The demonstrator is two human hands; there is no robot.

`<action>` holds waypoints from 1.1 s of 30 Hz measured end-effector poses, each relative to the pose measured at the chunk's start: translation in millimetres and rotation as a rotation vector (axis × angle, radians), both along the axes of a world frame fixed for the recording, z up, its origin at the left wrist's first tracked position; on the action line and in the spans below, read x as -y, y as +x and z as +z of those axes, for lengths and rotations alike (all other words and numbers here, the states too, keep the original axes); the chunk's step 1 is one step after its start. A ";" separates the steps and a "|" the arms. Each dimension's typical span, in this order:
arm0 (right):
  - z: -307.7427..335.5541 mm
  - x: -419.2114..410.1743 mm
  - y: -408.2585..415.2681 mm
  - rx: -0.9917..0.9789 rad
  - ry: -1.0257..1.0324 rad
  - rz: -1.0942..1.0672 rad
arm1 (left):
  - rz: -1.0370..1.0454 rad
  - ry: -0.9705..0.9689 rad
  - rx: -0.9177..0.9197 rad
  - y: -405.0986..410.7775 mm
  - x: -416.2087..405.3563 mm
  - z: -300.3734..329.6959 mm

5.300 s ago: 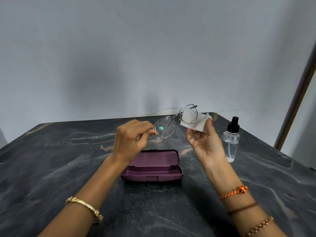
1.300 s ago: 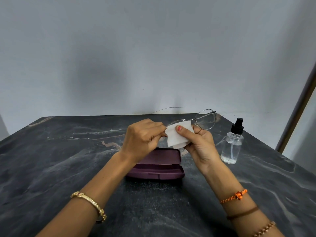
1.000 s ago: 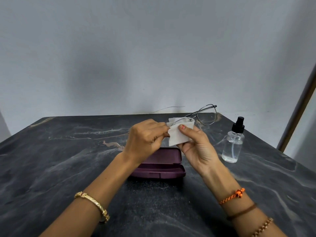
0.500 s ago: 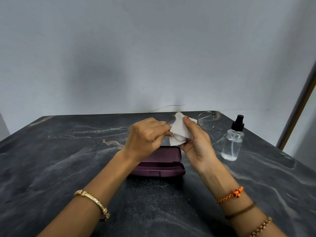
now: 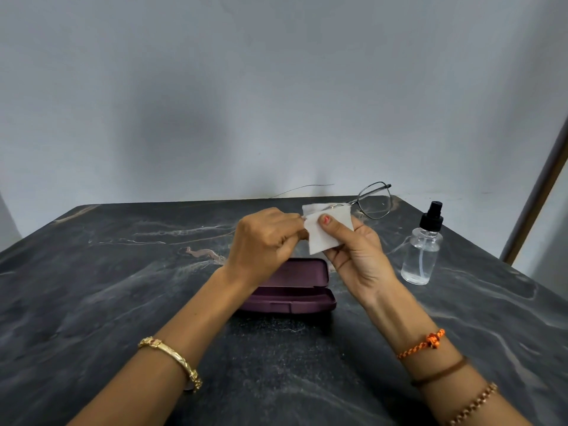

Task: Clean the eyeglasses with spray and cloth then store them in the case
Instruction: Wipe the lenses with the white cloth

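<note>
Thin metal-framed eyeglasses [image 5: 375,200] are held in the air above the table. My left hand [image 5: 263,241] pinches the frame at its left end. My right hand [image 5: 356,250] presses a white cloth [image 5: 326,227] folded around the left lens, thumb on the front. That lens is hidden by the cloth; the right lens sticks out bare to the upper right. One temple arm points back toward the wall. Below the hands lies an open maroon glasses case [image 5: 292,290], empty as far as I can see. A clear spray bottle [image 5: 422,250] with a black nozzle stands upright to the right.
Everything rests on a dark marble-patterned table [image 5: 123,287], whose far edge meets a grey wall. A brown vertical strip [image 5: 534,198] runs along the right side beyond the table's corner. I wear bracelets on both wrists.
My right hand first wiped the right lens, then shifted the cloth onto the left lens. In the last half second the cloth moved over that lens and the glasses tilted a little.
</note>
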State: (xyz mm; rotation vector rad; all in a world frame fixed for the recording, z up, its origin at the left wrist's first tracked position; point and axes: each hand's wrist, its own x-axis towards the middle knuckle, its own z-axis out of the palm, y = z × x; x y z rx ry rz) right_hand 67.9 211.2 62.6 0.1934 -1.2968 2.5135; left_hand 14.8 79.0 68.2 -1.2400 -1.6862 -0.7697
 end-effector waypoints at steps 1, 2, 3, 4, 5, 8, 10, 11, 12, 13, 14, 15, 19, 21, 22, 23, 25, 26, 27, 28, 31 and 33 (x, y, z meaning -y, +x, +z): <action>0.4 -1.0 0.4 0.004 0.026 -0.008 | 0.001 0.009 0.009 -0.6 0.5 -0.4; 1.1 -2.0 0.9 0.011 0.056 -0.021 | 0.001 0.014 0.015 -0.9 0.6 -0.8; 1.8 -3.3 1.3 0.019 0.090 -0.037 | 0.000 0.016 0.019 -1.0 0.5 -0.9; 2.9 -4.2 2.0 0.028 0.119 -0.047 | -0.003 0.021 0.024 -0.9 0.3 -0.8; 3.5 -5.1 2.6 0.040 0.143 -0.052 | -0.009 0.029 0.031 -0.5 0.1 -0.6; 4.1 -9.0 3.6 0.084 0.168 -0.048 | -0.022 0.047 0.045 0.5 -1.2 -0.4; 5.0 -11.1 3.9 0.106 0.170 -0.068 | -0.015 0.036 0.048 1.2 -2.8 -1.0; 4.5 -11.2 3.6 0.110 0.156 -0.076 | -0.012 0.031 0.049 0.9 -3.2 -1.3; 3.9 -10.3 3.6 0.110 0.130 -0.073 | -0.008 0.026 0.047 0.5 -3.1 -1.6; 3.1 -9.1 3.2 0.106 0.099 -0.063 | -0.004 0.021 0.041 -0.1 -2.8 -2.0; 2.8 -6.9 3.3 0.105 0.063 -0.053 | -0.001 0.016 0.032 -0.2 -2.6 -2.0; 1.9 -4.6 2.4 0.105 0.021 -0.049 | -0.001 0.012 0.020 -0.3 -2.5 -1.9; -0.6 3.8 -0.9 0.098 -0.181 -0.081 | -0.022 -0.002 -0.055 1.0 -4.2 -0.5; -1.8 5.8 -1.4 0.086 -0.148 -0.092 | -0.020 -0.016 -0.082 1.5 -5.0 -1.7; -2.0 6.4 -1.3 0.080 -0.112 -0.097 | -0.017 -0.026 -0.089 2.3 -5.4 -2.6; -2.4 5.8 -1.4 0.072 -0.068 -0.107 | -0.017 -0.035 -0.092 2.9 -5.7 -3.8; -1.3 2.9 -0.5 0.060 0.016 -0.137 | -0.020 -0.039 -0.087 2.7 -5.7 -4.6; -0.4 1.2 0.8 0.059 0.059 -0.148 | -0.019 -0.033 -0.076 1.7 -5.2 -4.2; 0.4 -1.2 1.6 0.059 0.105 -0.157 | -0.019 -0.023 -0.061 0.3 -4.3 -3.2; 1.6 -3.0 2.7 0.060 0.142 -0.156 | -0.017 -0.012 -0.046 -1.0 -3.2 -2.0; 2.9 -8.1 3.5 0.074 0.188 -0.139 | -0.006 -0.009 -0.034 -2.2 0.0 -0.5; 3.8 -8.6 3.3 0.084 0.155 -0.111 | -0.015 -0.013 -0.038 -1.7 -0.4 -0.5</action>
